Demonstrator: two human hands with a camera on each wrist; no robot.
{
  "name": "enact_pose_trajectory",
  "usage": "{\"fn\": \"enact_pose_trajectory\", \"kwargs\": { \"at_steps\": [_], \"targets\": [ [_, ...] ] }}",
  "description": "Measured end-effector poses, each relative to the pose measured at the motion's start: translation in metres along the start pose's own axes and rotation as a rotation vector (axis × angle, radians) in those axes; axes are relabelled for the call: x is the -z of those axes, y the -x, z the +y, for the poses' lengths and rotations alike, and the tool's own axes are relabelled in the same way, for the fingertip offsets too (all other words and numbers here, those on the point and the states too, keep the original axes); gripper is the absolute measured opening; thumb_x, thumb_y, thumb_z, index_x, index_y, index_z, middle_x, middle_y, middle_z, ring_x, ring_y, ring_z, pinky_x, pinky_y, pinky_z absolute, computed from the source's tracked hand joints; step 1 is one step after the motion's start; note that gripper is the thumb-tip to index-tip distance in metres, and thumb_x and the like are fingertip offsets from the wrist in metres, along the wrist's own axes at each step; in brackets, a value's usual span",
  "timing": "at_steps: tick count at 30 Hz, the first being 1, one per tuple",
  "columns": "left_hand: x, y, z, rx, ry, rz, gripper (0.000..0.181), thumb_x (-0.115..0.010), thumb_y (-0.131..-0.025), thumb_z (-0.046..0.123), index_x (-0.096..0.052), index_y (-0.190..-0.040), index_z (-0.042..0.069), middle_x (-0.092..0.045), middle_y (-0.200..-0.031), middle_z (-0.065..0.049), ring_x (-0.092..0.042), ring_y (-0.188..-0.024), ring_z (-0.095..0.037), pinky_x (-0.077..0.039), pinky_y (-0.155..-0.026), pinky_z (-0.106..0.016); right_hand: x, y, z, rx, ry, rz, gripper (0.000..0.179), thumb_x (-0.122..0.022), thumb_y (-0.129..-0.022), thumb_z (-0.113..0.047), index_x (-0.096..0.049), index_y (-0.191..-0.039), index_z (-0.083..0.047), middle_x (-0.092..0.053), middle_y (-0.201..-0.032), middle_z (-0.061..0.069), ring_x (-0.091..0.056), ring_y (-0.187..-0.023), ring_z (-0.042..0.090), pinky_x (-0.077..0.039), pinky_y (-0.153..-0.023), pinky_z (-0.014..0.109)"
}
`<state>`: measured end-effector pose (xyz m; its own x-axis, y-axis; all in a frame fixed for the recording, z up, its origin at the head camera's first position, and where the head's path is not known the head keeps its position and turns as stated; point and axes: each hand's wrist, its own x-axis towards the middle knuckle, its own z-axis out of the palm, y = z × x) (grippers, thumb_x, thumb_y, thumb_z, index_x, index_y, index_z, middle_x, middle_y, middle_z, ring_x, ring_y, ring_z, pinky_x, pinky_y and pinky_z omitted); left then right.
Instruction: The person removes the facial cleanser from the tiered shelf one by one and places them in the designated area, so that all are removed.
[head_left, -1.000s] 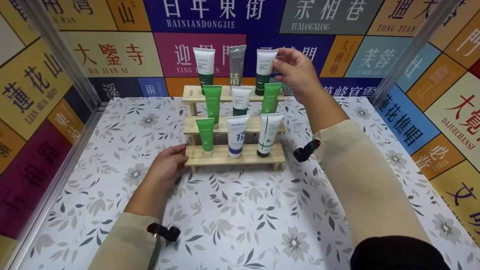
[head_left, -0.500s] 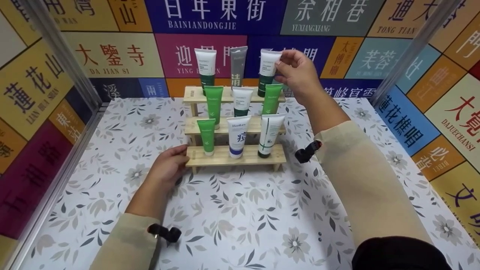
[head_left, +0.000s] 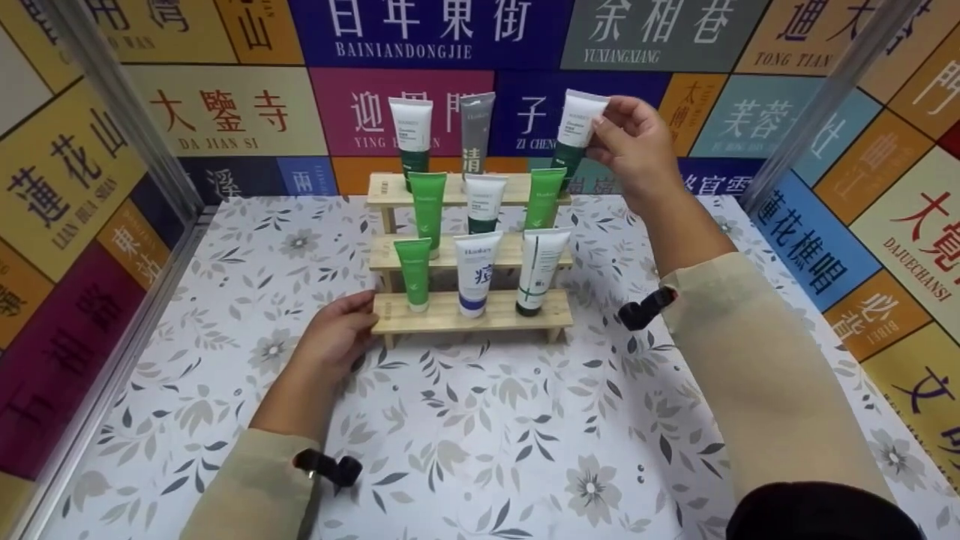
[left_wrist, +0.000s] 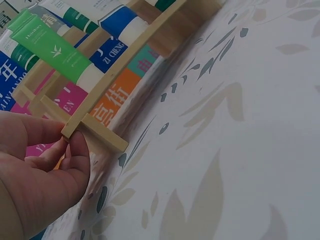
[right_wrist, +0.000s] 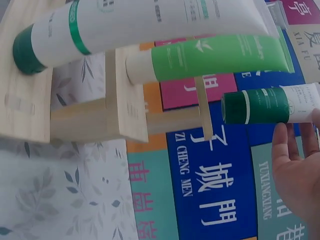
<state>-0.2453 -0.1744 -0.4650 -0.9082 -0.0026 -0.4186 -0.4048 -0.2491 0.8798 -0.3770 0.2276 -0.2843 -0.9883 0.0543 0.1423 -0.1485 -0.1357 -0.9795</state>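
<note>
My right hand (head_left: 637, 146) pinches a white and dark green squeeze tube (head_left: 577, 129) near its crimped top, tilted, at the right end of the top step. In the right wrist view the tube's green cap (right_wrist: 235, 107) is off the step, with a gap between them. My left hand (head_left: 337, 334) grips the left end of the lowest step of a three-step wooden display stand (head_left: 480, 321); the left wrist view shows thumb and fingers pinching the wooden corner (left_wrist: 75, 125).
Other tubes stand on the steps: a grey tube (head_left: 476, 135) and a white-green one (head_left: 411, 131) on top, green tubes (head_left: 427, 206) and white ones (head_left: 474, 274) below. A flowered cloth (head_left: 480, 435) covers the table; printed panels (head_left: 225, 109) wall it in.
The right hand has lifted the white and dark green tube off the top step and carried it right, tilting it. The left hand stays on the stand.
</note>
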Motion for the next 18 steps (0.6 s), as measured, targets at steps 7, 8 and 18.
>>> {"fn": "enact_pose_trajectory", "kwargs": {
  "at_steps": [7,8,18],
  "targets": [
    [0.0,0.0,-0.002,-0.019,-0.006,-0.01,0.06,-0.056,-0.104,-0.003,-0.043,-0.162,0.007,-0.049,-0.165,-0.013,-0.063,-0.133,-0.02,-0.058,-0.105,-0.028,0.027,0.006,0.0,-0.047,-0.017,0.043,0.037,-0.074,-0.101,-0.017,-0.063,-0.136,-0.017,-0.064,-0.139,0.005,-0.067,-0.12,0.026,-0.057,-0.104,0.034],
    [0.0,0.0,-0.002,-0.015,-0.009,-0.009,0.061,-0.056,-0.104,-0.003,-0.043,-0.162,0.007,-0.049,-0.165,-0.013,-0.062,-0.134,-0.02,-0.058,-0.105,-0.028,0.031,0.007,0.0,-0.061,-0.016,0.05,0.038,-0.074,-0.101,-0.017,-0.062,-0.137,-0.018,-0.064,-0.141,0.004,-0.066,-0.122,0.025,-0.057,-0.106,0.035],
    [0.0,0.0,-0.001,-0.007,-0.007,0.01,0.06,-0.056,-0.104,-0.003,-0.045,-0.161,0.007,-0.05,-0.163,-0.012,-0.06,-0.133,-0.019,-0.056,-0.103,-0.026,0.062,0.014,0.024,-0.122,-0.025,0.056,0.038,-0.075,-0.101,-0.018,-0.063,-0.137,-0.016,-0.064,-0.137,0.005,-0.068,-0.115,0.025,-0.061,-0.093,0.031]
  ]
}}
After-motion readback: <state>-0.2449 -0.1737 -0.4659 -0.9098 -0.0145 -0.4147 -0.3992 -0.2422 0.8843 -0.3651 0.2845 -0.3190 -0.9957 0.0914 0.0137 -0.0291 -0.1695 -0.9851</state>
